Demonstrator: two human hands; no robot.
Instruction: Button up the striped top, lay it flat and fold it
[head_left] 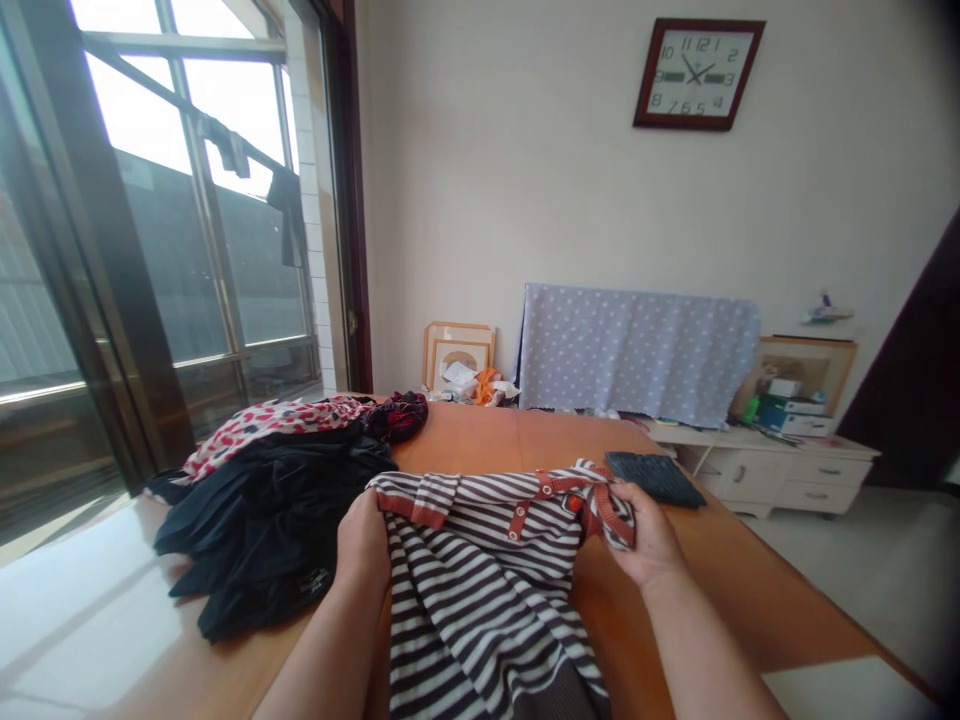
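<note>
Because my left hand (366, 545) and right hand (651, 540) pinch opposite ends of the shirt (487, 590), its upper edge stretches between them at six o'clock in my feed, seemingly to hold it spread above the table (510, 432). It is brown-and-white striped, with rust trim (428, 518) and pale buttons (547, 490). At eight o'clock, dark clothes (277, 510) lie heaped.

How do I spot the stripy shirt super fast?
Find the big brown table. Over it, the left hand and right hand hold the shirt. Its dark and white stripes and reddish trim set it apart from the black clothes to its left.
</note>
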